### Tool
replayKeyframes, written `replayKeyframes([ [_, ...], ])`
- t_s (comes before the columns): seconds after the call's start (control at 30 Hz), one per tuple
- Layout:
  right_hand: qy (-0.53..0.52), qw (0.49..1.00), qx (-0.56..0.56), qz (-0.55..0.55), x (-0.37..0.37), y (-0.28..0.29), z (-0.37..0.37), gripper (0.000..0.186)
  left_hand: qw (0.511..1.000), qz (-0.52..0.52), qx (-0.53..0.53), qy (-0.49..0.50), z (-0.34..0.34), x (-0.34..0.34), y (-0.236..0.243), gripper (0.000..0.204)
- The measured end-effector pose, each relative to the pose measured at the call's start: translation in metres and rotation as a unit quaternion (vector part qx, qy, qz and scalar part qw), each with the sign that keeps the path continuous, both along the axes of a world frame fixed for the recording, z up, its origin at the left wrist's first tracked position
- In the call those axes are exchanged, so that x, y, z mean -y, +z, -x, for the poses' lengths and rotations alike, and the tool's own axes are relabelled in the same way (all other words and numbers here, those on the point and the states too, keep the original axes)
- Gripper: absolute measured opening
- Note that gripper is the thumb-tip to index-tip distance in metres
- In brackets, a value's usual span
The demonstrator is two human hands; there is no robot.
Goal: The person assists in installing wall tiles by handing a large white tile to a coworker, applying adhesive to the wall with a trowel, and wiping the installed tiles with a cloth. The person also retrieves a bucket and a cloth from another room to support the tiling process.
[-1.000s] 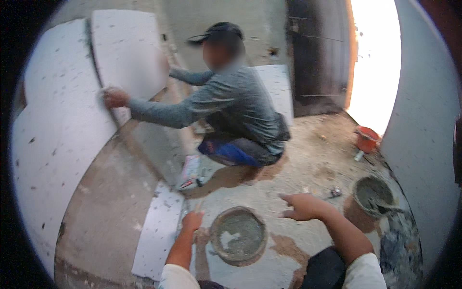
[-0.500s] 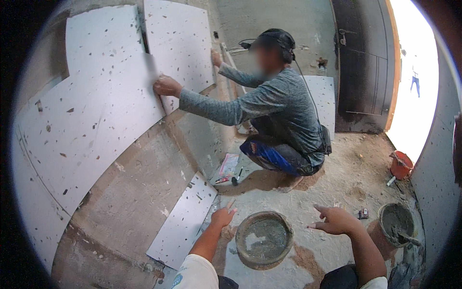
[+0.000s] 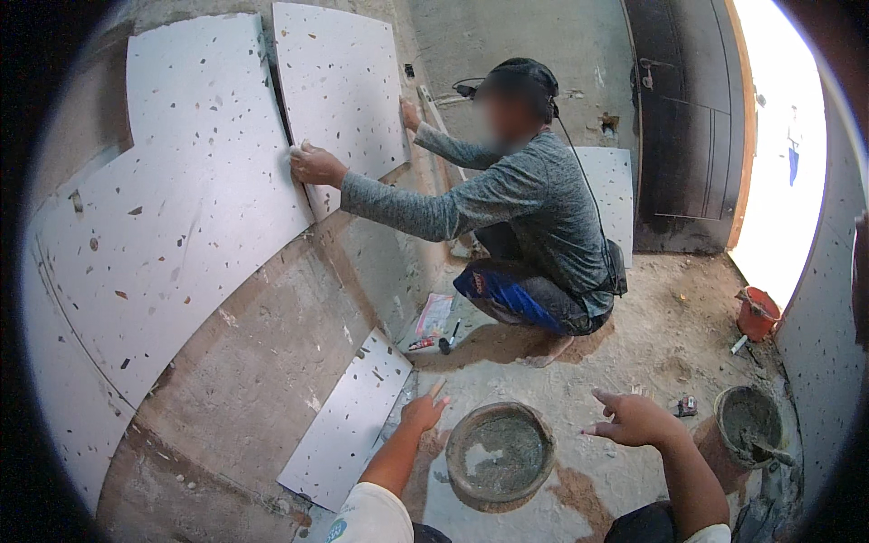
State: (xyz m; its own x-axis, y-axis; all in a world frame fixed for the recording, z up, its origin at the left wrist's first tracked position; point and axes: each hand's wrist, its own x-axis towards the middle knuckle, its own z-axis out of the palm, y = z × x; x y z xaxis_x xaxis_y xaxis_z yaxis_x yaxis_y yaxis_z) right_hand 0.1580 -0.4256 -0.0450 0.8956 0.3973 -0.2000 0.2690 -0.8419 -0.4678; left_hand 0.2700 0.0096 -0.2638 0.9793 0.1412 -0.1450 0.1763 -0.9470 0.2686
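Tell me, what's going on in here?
A co-worker squats at the wall, one hand on the left edge of a white speckled panel, the other hand on its right edge. The camera wearer's left hand, left of a round basin of grey mix and near a smaller speckled panel, seems to hold something thin and tan. The right hand, open and seemingly empty, is to the basin's right. Farther right, a bucket also holds grey mix.

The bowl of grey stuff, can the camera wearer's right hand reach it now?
Probably yes: the right hand is near the bowl, and nothing seems to stand between them.
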Motion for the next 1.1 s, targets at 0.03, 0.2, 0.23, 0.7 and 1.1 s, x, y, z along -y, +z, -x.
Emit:
replayKeyframes([
  [0.03,0.001,1.000,-0.003,0.001,0.000,-0.001,-0.001,0.078,1.000,-0.004,0.000,-0.001,0.001,0.000,0.000,0.071],
  [0.2,0.010,1.000,0.017,0.002,0.001,-0.006,-0.004,0.079,1.000,-0.009,-0.024,0.012,0.003,0.002,0.006,0.071],
  [0.23,0.014,1.000,0.024,0.004,0.001,-0.006,-0.004,0.080,0.999,-0.014,-0.026,0.016,0.004,0.003,0.008,0.071],
  [0.7,0.027,0.999,0.039,0.010,0.005,-0.015,-0.008,0.083,0.999,-0.013,-0.029,0.007,0.002,0.004,0.005,0.069],
  [1.1,0.005,1.000,-0.001,0.009,0.001,-0.006,-0.004,0.079,1.000,-0.001,-0.018,0.004,0.001,0.001,-0.001,0.069],
])
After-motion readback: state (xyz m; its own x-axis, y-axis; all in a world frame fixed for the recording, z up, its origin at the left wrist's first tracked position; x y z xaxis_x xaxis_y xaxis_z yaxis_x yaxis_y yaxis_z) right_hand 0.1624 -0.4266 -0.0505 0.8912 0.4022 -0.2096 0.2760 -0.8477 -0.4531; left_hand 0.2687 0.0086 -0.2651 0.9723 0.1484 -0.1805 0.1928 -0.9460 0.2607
